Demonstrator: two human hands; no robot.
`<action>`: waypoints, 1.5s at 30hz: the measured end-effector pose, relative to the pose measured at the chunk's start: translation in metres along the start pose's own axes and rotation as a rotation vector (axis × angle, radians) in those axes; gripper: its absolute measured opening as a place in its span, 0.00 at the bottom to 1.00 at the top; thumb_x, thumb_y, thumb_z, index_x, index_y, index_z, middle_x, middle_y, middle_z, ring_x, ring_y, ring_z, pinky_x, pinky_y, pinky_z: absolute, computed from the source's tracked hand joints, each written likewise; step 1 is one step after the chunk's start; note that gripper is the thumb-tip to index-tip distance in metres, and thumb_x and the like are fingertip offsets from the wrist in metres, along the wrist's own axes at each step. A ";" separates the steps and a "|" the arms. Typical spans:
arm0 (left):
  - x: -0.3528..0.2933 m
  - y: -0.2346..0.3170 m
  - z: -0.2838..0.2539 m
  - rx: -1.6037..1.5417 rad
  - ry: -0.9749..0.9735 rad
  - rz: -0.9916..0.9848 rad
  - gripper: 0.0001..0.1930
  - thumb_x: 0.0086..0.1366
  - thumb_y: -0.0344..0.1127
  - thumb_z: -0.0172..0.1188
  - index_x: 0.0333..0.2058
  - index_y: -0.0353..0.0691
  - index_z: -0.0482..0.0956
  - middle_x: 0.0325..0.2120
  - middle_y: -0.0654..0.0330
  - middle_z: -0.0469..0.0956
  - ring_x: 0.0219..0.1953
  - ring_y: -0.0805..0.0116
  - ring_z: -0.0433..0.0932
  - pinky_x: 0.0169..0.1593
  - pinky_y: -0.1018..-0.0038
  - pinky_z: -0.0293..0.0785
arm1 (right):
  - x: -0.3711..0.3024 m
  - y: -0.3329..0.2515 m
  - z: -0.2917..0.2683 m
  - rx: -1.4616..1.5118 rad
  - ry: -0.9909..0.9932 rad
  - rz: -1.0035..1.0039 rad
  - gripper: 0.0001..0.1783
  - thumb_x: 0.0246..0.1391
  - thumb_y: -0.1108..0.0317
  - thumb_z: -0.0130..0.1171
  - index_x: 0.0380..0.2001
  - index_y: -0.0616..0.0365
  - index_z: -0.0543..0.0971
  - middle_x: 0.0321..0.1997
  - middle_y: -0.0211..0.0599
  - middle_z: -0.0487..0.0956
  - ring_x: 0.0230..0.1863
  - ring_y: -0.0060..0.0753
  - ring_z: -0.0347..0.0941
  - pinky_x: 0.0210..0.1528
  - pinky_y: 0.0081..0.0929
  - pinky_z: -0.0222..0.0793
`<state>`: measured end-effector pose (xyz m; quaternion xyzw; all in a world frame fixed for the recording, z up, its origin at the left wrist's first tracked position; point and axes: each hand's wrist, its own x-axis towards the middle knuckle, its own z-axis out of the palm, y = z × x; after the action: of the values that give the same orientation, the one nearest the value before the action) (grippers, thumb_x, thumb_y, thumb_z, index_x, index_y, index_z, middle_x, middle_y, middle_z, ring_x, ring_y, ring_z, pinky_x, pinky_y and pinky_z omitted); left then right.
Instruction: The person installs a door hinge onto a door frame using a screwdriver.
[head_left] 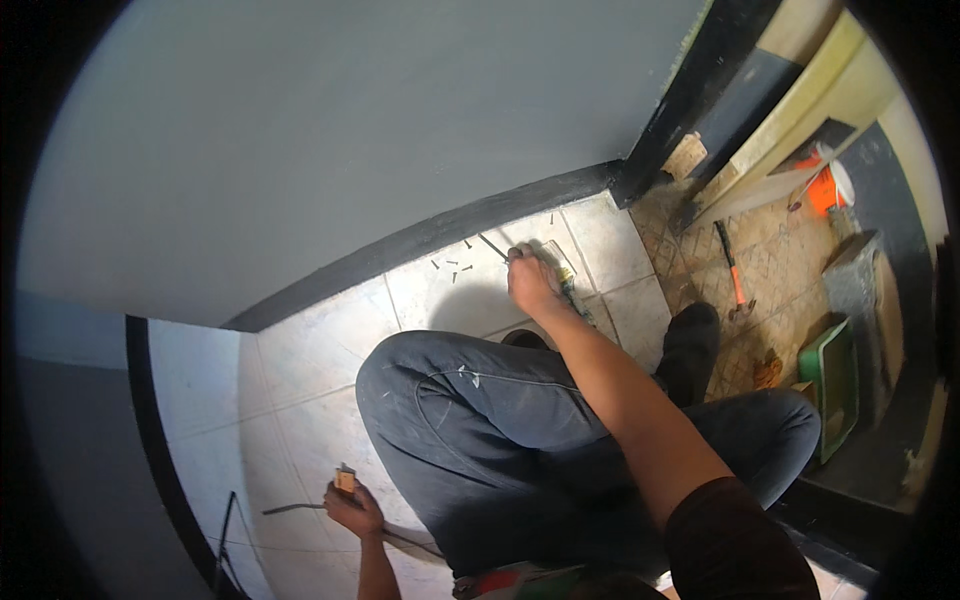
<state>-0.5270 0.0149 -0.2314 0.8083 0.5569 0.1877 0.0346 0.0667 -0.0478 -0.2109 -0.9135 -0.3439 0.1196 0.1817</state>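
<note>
The left grip (pixel 354 511) pinches a small orange, grey-ended rectangular block (pixel 345 481); the right grip (pixel 532 280) pinches a slim, straight, dark rod (pixel 491 245).

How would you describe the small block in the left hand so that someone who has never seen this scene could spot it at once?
Find the dark trousers across the lower middle, then go left to the left hand over pale tiles. The block sticks up from that hand: orange-tan and boxy, unlike the thin, dark strand close by.
</note>
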 end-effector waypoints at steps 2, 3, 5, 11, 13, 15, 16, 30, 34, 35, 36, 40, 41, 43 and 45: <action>0.002 0.001 -0.004 0.122 -0.008 0.017 0.28 0.69 0.54 0.62 0.46 0.29 0.74 0.40 0.42 0.75 0.44 0.39 0.72 0.48 0.50 0.66 | -0.011 -0.004 -0.017 0.036 0.013 0.013 0.13 0.64 0.73 0.56 0.50 0.64 0.79 0.58 0.58 0.78 0.52 0.60 0.83 0.54 0.53 0.79; 0.005 0.003 -0.004 0.185 0.004 0.037 0.27 0.68 0.55 0.64 0.43 0.30 0.74 0.39 0.43 0.75 0.42 0.40 0.73 0.46 0.51 0.67 | -0.014 -0.001 -0.022 0.107 0.057 0.028 0.12 0.64 0.72 0.56 0.49 0.64 0.79 0.57 0.58 0.78 0.51 0.60 0.82 0.53 0.54 0.79; 0.021 0.019 -0.008 0.170 0.013 0.076 0.26 0.66 0.54 0.68 0.39 0.32 0.73 0.35 0.45 0.75 0.37 0.42 0.73 0.43 0.53 0.67 | -0.019 0.006 -0.029 0.241 0.145 0.064 0.11 0.64 0.71 0.57 0.47 0.63 0.78 0.54 0.57 0.78 0.50 0.62 0.81 0.51 0.56 0.78; 0.147 0.163 0.017 -0.928 -0.336 0.018 0.17 0.67 0.32 0.65 0.51 0.29 0.79 0.42 0.56 0.84 0.45 0.66 0.81 0.50 0.70 0.77 | -0.019 0.019 -0.030 0.419 0.403 0.136 0.06 0.60 0.71 0.61 0.38 0.62 0.80 0.37 0.54 0.83 0.41 0.62 0.82 0.44 0.53 0.77; 0.197 0.200 0.073 -1.093 -0.546 -0.183 0.15 0.66 0.35 0.69 0.47 0.32 0.82 0.39 0.59 0.85 0.41 0.68 0.81 0.47 0.69 0.78 | -0.018 0.026 -0.026 0.536 0.326 0.210 0.08 0.60 0.69 0.62 0.41 0.60 0.81 0.39 0.53 0.84 0.43 0.62 0.83 0.46 0.52 0.78; 0.235 0.307 0.068 -0.475 -0.594 0.152 0.16 0.63 0.35 0.73 0.46 0.35 0.83 0.37 0.57 0.85 0.37 0.63 0.83 0.45 0.67 0.79 | -0.018 0.042 -0.011 0.623 0.338 0.228 0.08 0.59 0.69 0.63 0.41 0.59 0.81 0.37 0.53 0.85 0.42 0.60 0.84 0.46 0.51 0.78; 0.252 0.319 0.083 -0.466 -0.519 0.365 0.16 0.62 0.34 0.73 0.47 0.37 0.83 0.39 0.54 0.84 0.40 0.56 0.83 0.46 0.65 0.80 | -0.018 0.039 -0.006 0.676 0.331 0.219 0.08 0.58 0.69 0.63 0.41 0.59 0.82 0.35 0.53 0.86 0.41 0.59 0.84 0.45 0.50 0.78; 0.303 0.383 0.163 0.096 -0.468 1.186 0.21 0.62 0.32 0.68 0.55 0.43 0.78 0.53 0.54 0.81 0.44 0.46 0.86 0.48 0.53 0.82 | -0.015 0.024 -0.031 1.109 0.071 0.487 0.07 0.66 0.68 0.64 0.40 0.61 0.82 0.24 0.29 0.77 0.21 0.21 0.71 0.21 0.27 0.72; 0.305 0.389 0.148 -0.264 -0.667 0.994 0.11 0.71 0.33 0.62 0.50 0.39 0.79 0.43 0.55 0.83 0.35 0.60 0.84 0.41 0.64 0.80 | -0.016 0.017 -0.043 1.150 0.071 0.496 0.09 0.67 0.67 0.64 0.41 0.63 0.81 0.24 0.28 0.75 0.21 0.20 0.70 0.20 0.26 0.71; 0.308 0.400 0.135 -0.465 -0.853 0.837 0.11 0.73 0.34 0.60 0.51 0.40 0.79 0.41 0.57 0.82 0.34 0.64 0.81 0.40 0.66 0.79 | -0.017 0.015 -0.050 1.152 0.083 0.493 0.09 0.67 0.67 0.64 0.41 0.63 0.81 0.24 0.28 0.75 0.21 0.20 0.70 0.20 0.26 0.71; 0.310 0.409 0.119 -0.660 -1.031 0.664 0.10 0.76 0.34 0.58 0.52 0.40 0.78 0.39 0.59 0.82 0.32 0.68 0.79 0.39 0.69 0.77 | -0.019 0.011 -0.061 1.171 0.068 0.478 0.08 0.67 0.68 0.64 0.41 0.63 0.81 0.24 0.28 0.75 0.21 0.20 0.70 0.20 0.26 0.71; 0.312 0.451 0.033 -1.090 -1.397 0.252 0.12 0.79 0.35 0.53 0.55 0.39 0.78 0.34 0.66 0.76 0.33 0.75 0.71 0.40 0.74 0.73 | -0.033 -0.015 -0.114 1.270 0.052 0.389 0.06 0.66 0.71 0.65 0.41 0.64 0.81 0.24 0.28 0.75 0.20 0.19 0.70 0.21 0.25 0.71; 0.309 0.460 0.012 -1.192 -1.439 0.180 0.12 0.78 0.33 0.53 0.55 0.38 0.78 0.33 0.66 0.75 0.34 0.74 0.72 0.42 0.74 0.74 | -0.037 -0.023 -0.128 1.299 0.061 0.359 0.06 0.66 0.72 0.65 0.40 0.64 0.81 0.24 0.28 0.75 0.20 0.18 0.69 0.21 0.25 0.71; 0.302 0.472 -0.016 -1.357 -1.463 0.056 0.13 0.76 0.33 0.52 0.54 0.38 0.77 0.32 0.65 0.74 0.36 0.73 0.73 0.45 0.75 0.75 | -0.046 -0.039 -0.160 1.304 0.087 0.256 0.06 0.65 0.72 0.65 0.40 0.64 0.81 0.24 0.27 0.75 0.20 0.18 0.69 0.20 0.24 0.71; 0.289 0.479 -0.032 -1.582 -1.399 -0.188 0.10 0.76 0.34 0.52 0.49 0.36 0.77 0.33 0.63 0.74 0.35 0.71 0.74 0.44 0.72 0.77 | -0.058 -0.056 -0.195 1.297 0.103 0.163 0.07 0.65 0.72 0.66 0.40 0.66 0.81 0.24 0.28 0.75 0.20 0.18 0.70 0.20 0.25 0.71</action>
<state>-0.0236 0.0937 0.0018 0.4376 0.1924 -0.0138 0.8782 0.0581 -0.0965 -0.0057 -0.6463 -0.1224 0.2722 0.7023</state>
